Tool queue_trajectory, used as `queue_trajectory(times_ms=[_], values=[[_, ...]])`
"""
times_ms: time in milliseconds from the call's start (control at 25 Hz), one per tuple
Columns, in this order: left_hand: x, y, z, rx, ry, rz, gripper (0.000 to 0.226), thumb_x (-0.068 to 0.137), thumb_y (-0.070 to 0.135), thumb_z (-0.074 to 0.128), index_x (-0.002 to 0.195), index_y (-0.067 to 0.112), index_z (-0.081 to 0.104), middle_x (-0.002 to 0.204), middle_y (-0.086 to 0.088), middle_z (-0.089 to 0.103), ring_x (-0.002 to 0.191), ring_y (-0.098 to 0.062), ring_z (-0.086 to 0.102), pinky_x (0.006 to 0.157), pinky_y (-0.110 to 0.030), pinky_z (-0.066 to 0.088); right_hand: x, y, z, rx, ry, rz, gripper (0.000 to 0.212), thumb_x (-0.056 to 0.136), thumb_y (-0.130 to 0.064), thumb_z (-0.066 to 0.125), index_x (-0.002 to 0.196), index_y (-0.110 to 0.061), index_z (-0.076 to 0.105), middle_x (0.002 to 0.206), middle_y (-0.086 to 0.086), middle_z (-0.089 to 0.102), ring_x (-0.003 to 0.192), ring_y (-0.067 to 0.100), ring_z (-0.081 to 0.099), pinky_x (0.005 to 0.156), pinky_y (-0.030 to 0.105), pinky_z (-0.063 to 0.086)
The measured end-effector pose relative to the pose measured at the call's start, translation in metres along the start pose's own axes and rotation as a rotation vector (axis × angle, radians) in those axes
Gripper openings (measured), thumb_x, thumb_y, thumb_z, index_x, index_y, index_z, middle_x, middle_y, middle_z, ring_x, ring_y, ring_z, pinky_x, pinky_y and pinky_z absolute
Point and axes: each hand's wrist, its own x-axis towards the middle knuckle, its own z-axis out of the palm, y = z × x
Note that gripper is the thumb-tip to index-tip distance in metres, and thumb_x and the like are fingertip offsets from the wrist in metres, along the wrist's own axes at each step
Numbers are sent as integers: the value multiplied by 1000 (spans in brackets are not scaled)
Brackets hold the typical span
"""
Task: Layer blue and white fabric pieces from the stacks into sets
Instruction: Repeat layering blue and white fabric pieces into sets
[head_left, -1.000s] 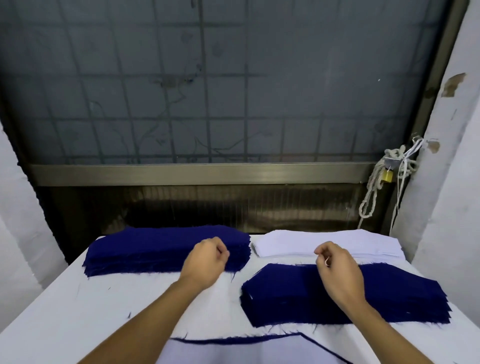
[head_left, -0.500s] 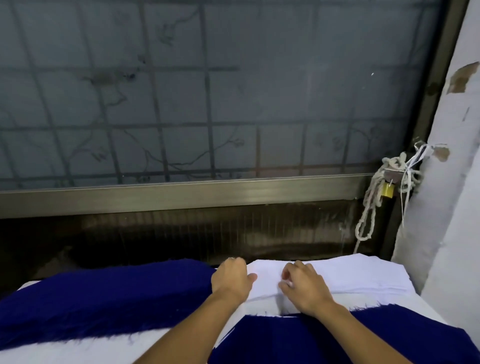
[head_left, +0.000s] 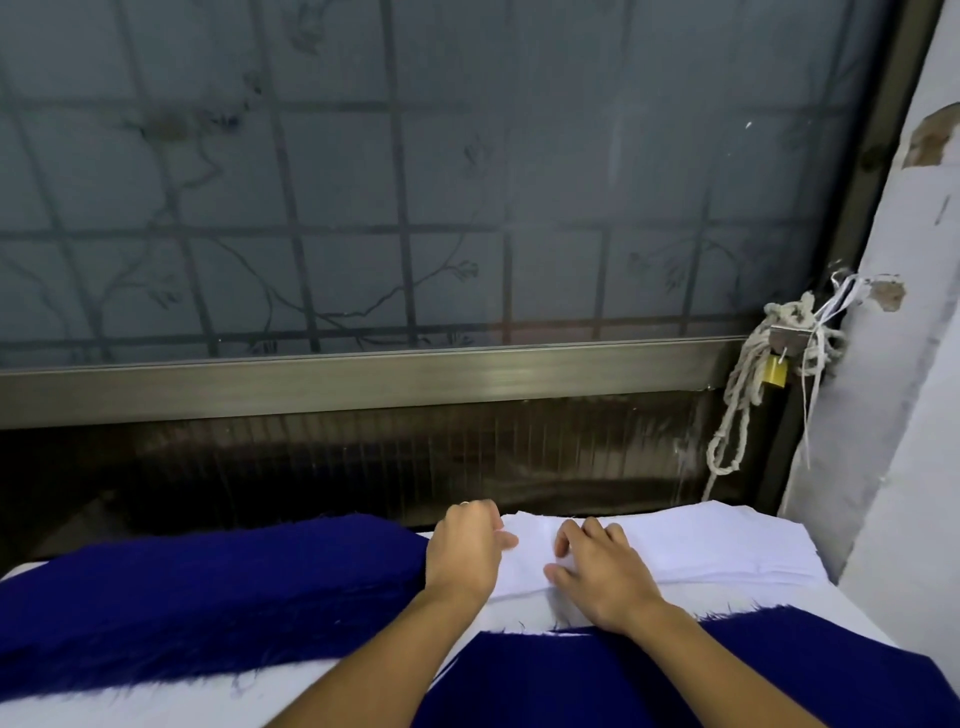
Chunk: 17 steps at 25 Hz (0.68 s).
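Note:
A stack of white fabric pieces (head_left: 701, 545) lies at the far right of the table. My left hand (head_left: 465, 551) is at the stack's left end, with the thumb on top of the white fabric and the fingers curled down over the edge, their tips hidden. Just beside it, my right hand (head_left: 597, 577) rests on the white stack with its fingers spread and fingertips pressing the top piece. A thick stack of dark blue pieces (head_left: 208, 597) lies to the left. A second blue stack (head_left: 675, 686) lies nearer, under my right forearm.
The white table (head_left: 519, 613) ends against a dark panel under a metal rail (head_left: 363, 379) and a frosted gridded window. A white wall (head_left: 893, 467) stands close on the right. A knotted rope with a brass padlock (head_left: 774, 371) hangs at the window's right corner.
Both hands reached forward from above the blue stacks to the left end of the white stack and settled on it. The view moved forward and up.

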Motion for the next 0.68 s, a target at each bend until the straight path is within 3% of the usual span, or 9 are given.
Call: queue_trajectory(times_ms=[160, 280, 360, 440, 560, 680], values=[[-5, 1, -6, 209, 9, 114, 25, 102, 39, 58, 104, 18, 72, 96, -1, 72, 86, -16, 69, 71, -26, 55, 1, 0, 1, 40, 51, 23, 25, 99, -48, 52, 120, -33, 52, 129, -7, 53, 112, 11, 45, 97, 23, 46], [-11, 1, -11, 424, 120, 309, 27, 107, 34, 49, 113, 22, 72, 105, 1, 71, 97, -16, 65, 81, -30, 55, 2, -3, -2, 105, 183, 49, 40, 98, -46, 58, 134, -35, 46, 140, -10, 44, 122, 9, 45, 101, 20, 42], [-14, 4, -17, 344, 160, 395, 24, 106, 32, 51, 118, 25, 71, 110, 4, 70, 101, -12, 62, 84, -28, 55, 2, -5, -9, 198, 274, -33, 50, 97, -46, 60, 143, -39, 42, 147, -17, 36, 133, 6, 36, 110, 24, 33], [-20, 8, -29, 183, 143, 417, 20, 105, 34, 52, 114, 27, 69, 109, 7, 68, 101, -9, 59, 80, -24, 54, 3, -10, -19, 287, 298, -99, 45, 96, -47, 62, 139, -42, 49, 144, -20, 41, 135, 5, 35, 111, 27, 26], [-32, 11, -54, 76, 133, 378, 11, 106, 33, 46, 100, 28, 54, 91, 8, 62, 78, -9, 55, 58, -25, 43, 1, -19, -33, 346, 295, -33, 24, 94, -45, 67, 116, -36, 68, 124, -12, 58, 121, 12, 47, 99, 27, 37], [-43, 5, -84, -19, 180, 275, 17, 107, 31, 42, 90, 27, 45, 78, 7, 59, 63, -9, 51, 49, -24, 29, -14, -22, -47, 383, 260, 24, 20, 92, -43, 70, 108, -32, 70, 112, -11, 59, 111, 14, 52, 92, 31, 48]])
